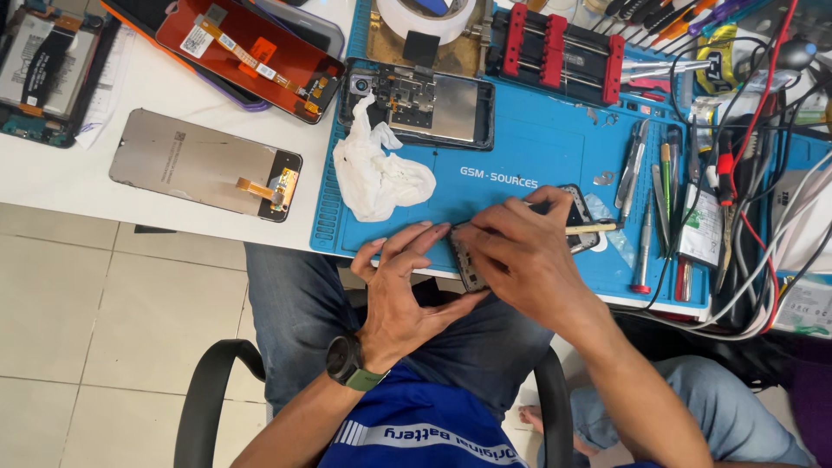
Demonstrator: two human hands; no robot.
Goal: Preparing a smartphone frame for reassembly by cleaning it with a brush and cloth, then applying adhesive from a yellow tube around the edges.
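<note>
Your left hand [400, 286], a watch [347, 362] on its wrist, curls around the near end of a phone frame [468, 264] at the front edge of the blue mat [520, 165]; your right hand [520, 251] lies over the frame, closed on a thin pale stick [592, 228] pointing right; the frame's long axis runs from the mat's front edge up and right, under your right palm, so both hands already touch it; left of them on the mat, a crumpled white cloth [377, 173]; behind it, an opened phone [420, 104].
</note>
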